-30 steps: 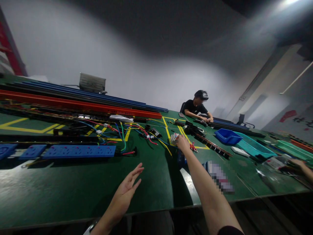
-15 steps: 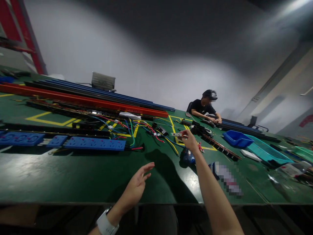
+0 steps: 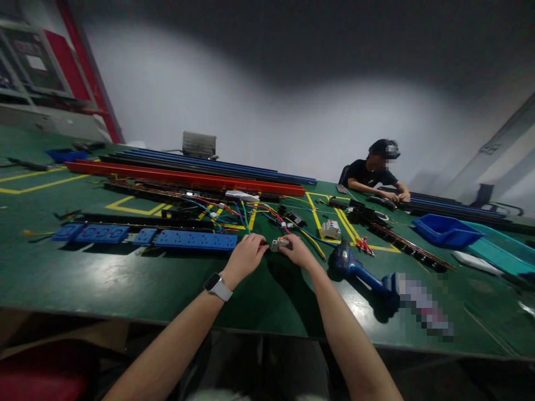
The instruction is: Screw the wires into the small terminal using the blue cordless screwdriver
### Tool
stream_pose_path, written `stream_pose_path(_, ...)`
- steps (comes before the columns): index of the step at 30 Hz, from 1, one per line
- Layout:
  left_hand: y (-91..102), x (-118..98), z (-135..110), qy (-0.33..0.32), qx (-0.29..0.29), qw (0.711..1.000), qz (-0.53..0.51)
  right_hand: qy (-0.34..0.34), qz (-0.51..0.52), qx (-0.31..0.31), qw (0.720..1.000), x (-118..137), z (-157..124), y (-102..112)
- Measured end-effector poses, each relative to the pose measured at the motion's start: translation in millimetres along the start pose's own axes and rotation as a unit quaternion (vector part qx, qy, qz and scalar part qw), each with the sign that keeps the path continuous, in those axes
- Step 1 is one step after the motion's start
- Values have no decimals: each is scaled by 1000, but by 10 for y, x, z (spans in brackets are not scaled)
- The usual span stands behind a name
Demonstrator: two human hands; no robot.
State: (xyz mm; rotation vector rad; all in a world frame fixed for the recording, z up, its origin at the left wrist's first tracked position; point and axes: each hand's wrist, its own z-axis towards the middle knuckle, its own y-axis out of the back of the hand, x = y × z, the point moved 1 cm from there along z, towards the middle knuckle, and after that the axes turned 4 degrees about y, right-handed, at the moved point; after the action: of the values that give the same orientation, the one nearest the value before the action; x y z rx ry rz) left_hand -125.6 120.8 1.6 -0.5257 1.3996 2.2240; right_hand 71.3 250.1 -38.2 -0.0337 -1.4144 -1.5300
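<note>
My right hand point(image 3: 297, 252) pinches a small light-grey block with an orange part point(image 3: 279, 243) just above the table. Close by on its left, my left hand point(image 3: 247, 257), with a watch on the wrist, has its fingertips pressed together. What they hold is hidden; a small reddish bit shows at the tips. This hand is at the right end of a strip of blue sockets point(image 3: 196, 240) and covers that end. Beyond both hands lies a tangle of coloured wires point(image 3: 276, 217) with white tags.
A blue cordless drill point(image 3: 363, 273) lies right of my right hand, below a white breaker-like block point(image 3: 331, 229). An orange-red rail point(image 3: 188, 177) stretches behind. Blue bin point(image 3: 447, 231) and teal tray point(image 3: 497, 250) stand right. Across the table sits a person point(image 3: 374, 172).
My right hand has come left and nearer with the small block. My left hand has moved from open over the table to the socket strip's end and closed. The view has shifted.
</note>
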Motion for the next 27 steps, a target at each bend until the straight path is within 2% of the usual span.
stream_pose_path(6, -66, 402, 148, -56, 20, 983, 171, 14, 81, 36, 996, -69, -48, -87)
stream_pose_path(12, -79, 594, 165, -70, 58, 983, 161, 12, 119, 33, 992, 17, -28, -215)
stream_pose_path(18, -76, 665, 158, -82, 76, 985, 134, 10, 149, 4, 989, 92, 15, -265)
stream_pose_path(27, -126, 612, 114, -100, 73, 976, 177, 22, 167, 21, 986, 59, -30, -220)
